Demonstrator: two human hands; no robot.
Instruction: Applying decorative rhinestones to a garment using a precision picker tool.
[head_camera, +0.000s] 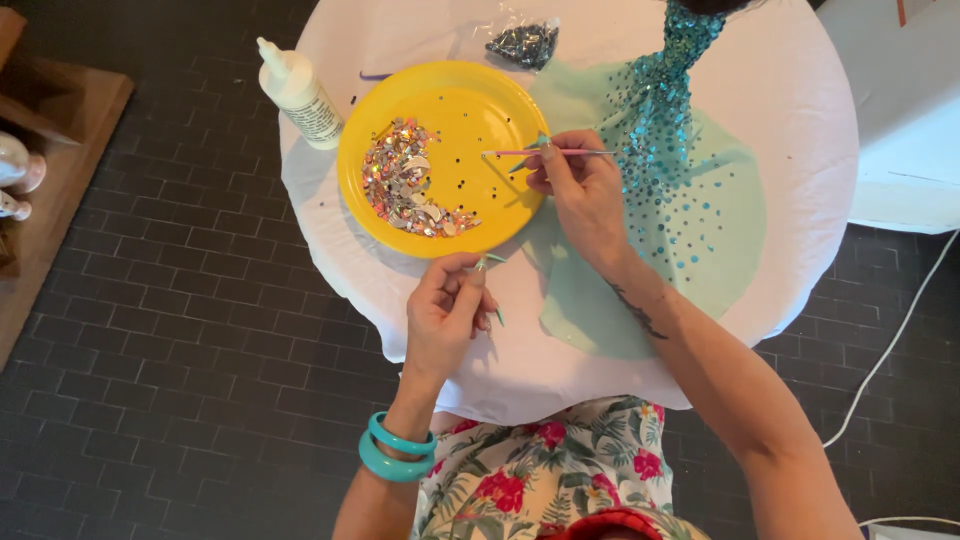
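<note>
Two bare hands work over a small round table (800, 150) draped in white cloth. The right hand (583, 190) is pinched around a thin pink stick tool (545, 153), held level with its far end reaching out over the yellow plate (470, 100) just beyond the knuckles. The left hand (445, 312) sits nearer the body, at the table's close edge, with thumb and forefinger closed on something tiny at the fingertips; what the little piece is I cannot tell from here. Long green-painted nails show on both hands, and two teal bangles (397, 450) ring the left wrist.

Ahead of the left hand, and touching neither hand, the yellow plate holds a crescent-shaped heap of mixed sequins and shiny bits (410, 185), with a few loose ones scattered across the bare part under the stick's tip. On the far side of the right hand lies a pale green fabric (590, 300) spread across the cloth, and the right forearm rests over it. A band of teal sequins (660, 110) runs down that fabric from the table's far edge, thick at the top and thinning into scattered dots beside the right wrist.

Beyond the plate, a white glue bottle (300, 95) lies tilted at the table's edge, well away from both hands. A clear bag of dark sequins (525, 42) sits past the plate, near the far rim.
</note>
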